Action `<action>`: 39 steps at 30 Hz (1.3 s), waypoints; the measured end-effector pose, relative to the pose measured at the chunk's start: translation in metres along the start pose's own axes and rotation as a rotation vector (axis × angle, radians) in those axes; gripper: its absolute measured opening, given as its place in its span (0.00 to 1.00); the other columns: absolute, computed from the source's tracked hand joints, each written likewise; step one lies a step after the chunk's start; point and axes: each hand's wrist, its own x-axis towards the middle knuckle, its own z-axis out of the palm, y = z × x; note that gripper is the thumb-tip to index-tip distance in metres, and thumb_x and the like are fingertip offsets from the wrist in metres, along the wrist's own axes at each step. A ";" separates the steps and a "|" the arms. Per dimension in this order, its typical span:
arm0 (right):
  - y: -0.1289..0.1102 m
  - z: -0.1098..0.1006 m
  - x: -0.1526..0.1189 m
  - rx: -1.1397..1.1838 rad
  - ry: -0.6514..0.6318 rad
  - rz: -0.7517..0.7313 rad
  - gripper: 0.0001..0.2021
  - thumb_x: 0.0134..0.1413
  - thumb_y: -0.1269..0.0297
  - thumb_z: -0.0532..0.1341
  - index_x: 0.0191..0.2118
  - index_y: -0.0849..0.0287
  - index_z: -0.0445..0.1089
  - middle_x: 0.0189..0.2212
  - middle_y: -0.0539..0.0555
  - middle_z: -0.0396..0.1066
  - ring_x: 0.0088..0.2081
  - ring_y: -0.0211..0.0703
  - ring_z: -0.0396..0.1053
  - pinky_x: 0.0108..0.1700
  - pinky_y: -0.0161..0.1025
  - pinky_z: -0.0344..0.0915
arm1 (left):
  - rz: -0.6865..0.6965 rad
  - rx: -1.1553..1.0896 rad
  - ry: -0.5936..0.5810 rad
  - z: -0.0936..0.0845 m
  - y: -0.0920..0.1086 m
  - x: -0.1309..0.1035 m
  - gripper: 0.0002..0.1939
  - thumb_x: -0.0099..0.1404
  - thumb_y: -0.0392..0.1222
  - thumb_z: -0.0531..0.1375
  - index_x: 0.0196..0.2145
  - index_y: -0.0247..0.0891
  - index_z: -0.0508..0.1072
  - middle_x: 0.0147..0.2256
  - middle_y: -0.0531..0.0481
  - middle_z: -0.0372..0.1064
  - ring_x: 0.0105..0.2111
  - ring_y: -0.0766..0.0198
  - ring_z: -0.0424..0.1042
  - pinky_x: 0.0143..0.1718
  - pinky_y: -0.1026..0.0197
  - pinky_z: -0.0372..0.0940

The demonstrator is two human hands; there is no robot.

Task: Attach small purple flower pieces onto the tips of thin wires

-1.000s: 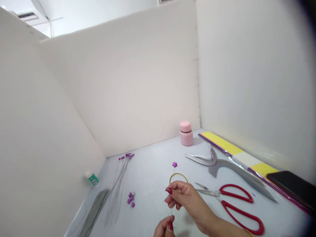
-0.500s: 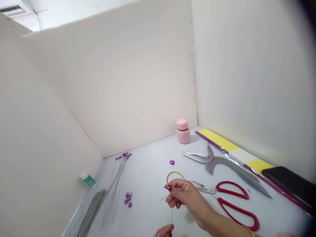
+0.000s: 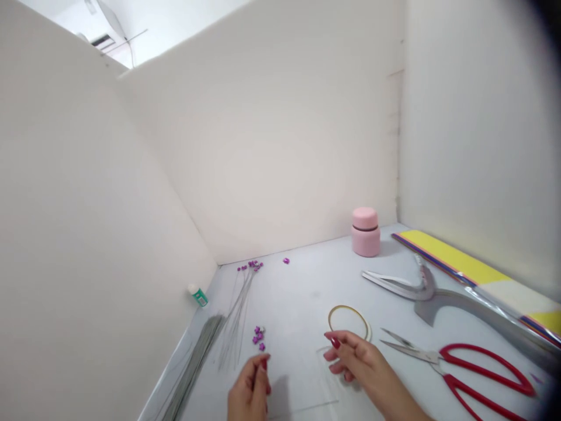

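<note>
My left hand (image 3: 249,389) is at the lower middle, thumb and forefinger pinched together. Up and to the right of it is a purple star bead (image 3: 286,261). It has moved along with this hand, on a thin wire stem too faint to trace now. To the right, my right hand (image 3: 357,362) has its fingers loosely curved and apart, with nothing visible in them. Just beyond its fingertips lies a gold-edged ring (image 3: 348,307). Several loose purple stars (image 3: 259,336) lie beyond the left hand.
Finished-looking wire stems with purple tips (image 3: 239,304) and a bundle of grey wires (image 3: 193,368) lie left, near a green-and-white glue stick (image 3: 199,295). Red-handled scissors (image 3: 433,355), grey pliers-like tool (image 3: 425,289), a pink bottle (image 3: 366,233) and yellow-white sheets (image 3: 473,269) are right.
The view has turned left. My left hand has moved left and up into view, and the star on its wire has gone left with it. My right hand has let go of the wire.
</note>
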 end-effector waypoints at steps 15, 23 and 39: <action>0.038 -0.008 0.010 -0.250 -0.151 -0.046 0.12 0.54 0.58 0.51 0.32 0.61 0.66 0.23 0.52 0.69 0.23 0.37 0.64 0.25 0.33 0.55 | -0.027 0.411 0.221 -0.047 -0.020 0.092 0.10 0.63 0.41 0.53 0.37 0.34 0.70 0.36 0.47 0.72 0.36 0.60 0.71 0.40 0.52 0.63; 0.038 -0.007 0.012 -0.281 -0.154 -0.041 0.14 0.54 0.55 0.51 0.31 0.60 0.67 0.22 0.52 0.69 0.22 0.38 0.64 0.25 0.34 0.56 | 0.012 0.472 0.245 -0.044 -0.032 0.102 0.10 0.63 0.41 0.55 0.39 0.34 0.70 0.39 0.47 0.70 0.37 0.60 0.70 0.39 0.51 0.65; 0.036 -0.005 0.009 -0.281 -0.142 -0.056 0.14 0.53 0.55 0.52 0.30 0.60 0.66 0.21 0.51 0.68 0.22 0.38 0.63 0.25 0.33 0.56 | 0.177 0.255 0.332 -0.033 -0.028 0.074 0.16 0.59 0.44 0.51 0.35 0.32 0.74 0.34 0.39 0.75 0.36 0.51 0.72 0.40 0.53 0.63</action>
